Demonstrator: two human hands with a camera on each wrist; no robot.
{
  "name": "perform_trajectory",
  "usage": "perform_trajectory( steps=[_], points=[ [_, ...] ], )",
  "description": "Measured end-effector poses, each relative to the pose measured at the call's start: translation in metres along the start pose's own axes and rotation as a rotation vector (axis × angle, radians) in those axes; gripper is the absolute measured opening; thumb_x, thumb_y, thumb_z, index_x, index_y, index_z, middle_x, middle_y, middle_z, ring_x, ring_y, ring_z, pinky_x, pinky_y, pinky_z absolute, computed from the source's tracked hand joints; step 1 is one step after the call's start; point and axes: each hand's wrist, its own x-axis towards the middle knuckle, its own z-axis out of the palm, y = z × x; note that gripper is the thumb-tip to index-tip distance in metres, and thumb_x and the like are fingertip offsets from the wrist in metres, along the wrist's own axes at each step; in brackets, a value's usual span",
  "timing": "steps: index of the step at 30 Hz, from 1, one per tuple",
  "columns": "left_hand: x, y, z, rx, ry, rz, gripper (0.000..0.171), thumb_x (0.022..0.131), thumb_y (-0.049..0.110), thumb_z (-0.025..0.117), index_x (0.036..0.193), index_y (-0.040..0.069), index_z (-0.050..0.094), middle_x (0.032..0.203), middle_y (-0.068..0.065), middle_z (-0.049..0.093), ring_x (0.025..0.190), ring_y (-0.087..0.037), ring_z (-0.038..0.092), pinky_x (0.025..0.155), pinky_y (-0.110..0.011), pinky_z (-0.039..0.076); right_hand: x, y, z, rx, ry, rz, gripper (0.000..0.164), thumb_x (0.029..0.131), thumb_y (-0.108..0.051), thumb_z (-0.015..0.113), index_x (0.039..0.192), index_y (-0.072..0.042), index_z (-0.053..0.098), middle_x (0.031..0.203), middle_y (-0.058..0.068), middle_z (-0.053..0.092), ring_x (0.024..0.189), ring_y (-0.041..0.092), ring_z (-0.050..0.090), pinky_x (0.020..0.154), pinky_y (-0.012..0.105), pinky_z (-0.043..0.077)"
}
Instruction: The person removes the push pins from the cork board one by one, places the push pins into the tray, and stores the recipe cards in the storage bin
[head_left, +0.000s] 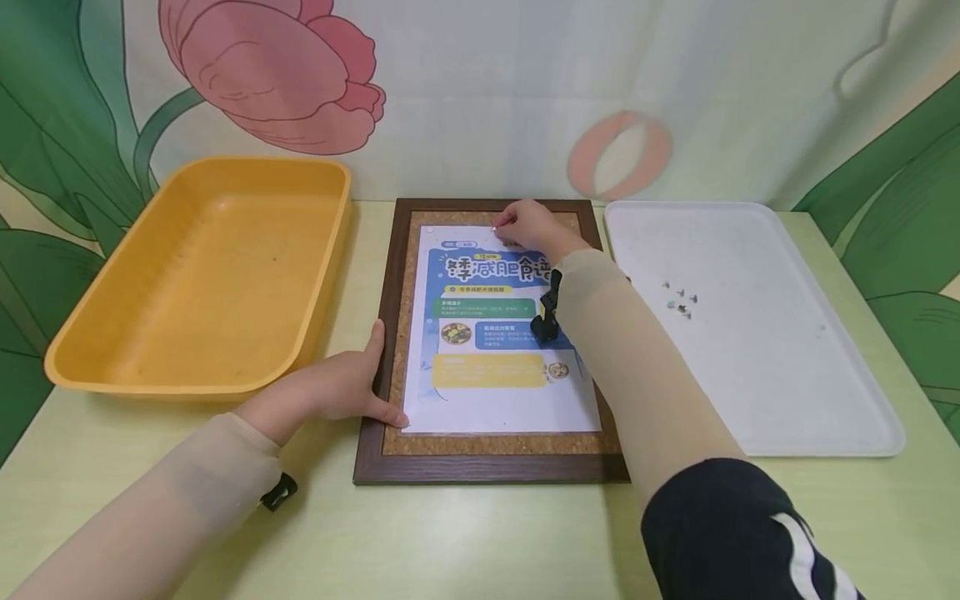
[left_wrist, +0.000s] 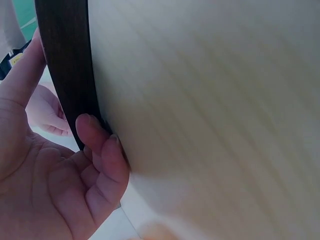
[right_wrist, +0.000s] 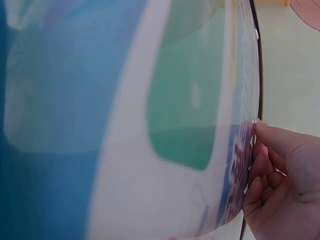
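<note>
A framed corkboard (head_left: 491,471) lies on the table with a printed poster sheet (head_left: 480,412) on its cork. My left hand (head_left: 348,385) grips the frame's left side, thumb on the sheet's lower left corner. In the left wrist view, curled fingers (left_wrist: 105,155) lie against the dark frame edge (left_wrist: 67,60). At the sheet's top edge, right of its middle, my right hand (head_left: 534,227) pinches a small shiny thumbtack (head_left: 494,232). Another tack (head_left: 430,229) sits at the sheet's upper left corner. The right wrist view shows thumb and fingers (right_wrist: 275,137) at the board's top edge.
Right of the board, a white tray (head_left: 780,375) carries several loose thumbtacks (head_left: 682,309). A deep yellow bin (head_left: 198,333) stands at the left, close to my left forearm. Behind the table hangs a flower-printed curtain (head_left: 480,100).
</note>
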Motion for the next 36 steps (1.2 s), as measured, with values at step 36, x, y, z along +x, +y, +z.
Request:
perform_trajectory(
  steps=[36],
  points=[
    [0.0,0.0,-0.002,-0.006,-0.02,-0.005,0.138,0.065,0.055,0.078,0.141,-0.008,-0.019,0.079,-0.013,0.06,0.078,-0.024,0.055,0.071,-0.036,0.043,-0.003,-0.016,0.003,-0.345,0.032,-0.097,0.02,0.096,-0.025,0.052,0.093,-0.006,0.057,0.089,0.007,0.055,0.083,0.021,0.05,0.075,0.033,0.038]
  ],
)
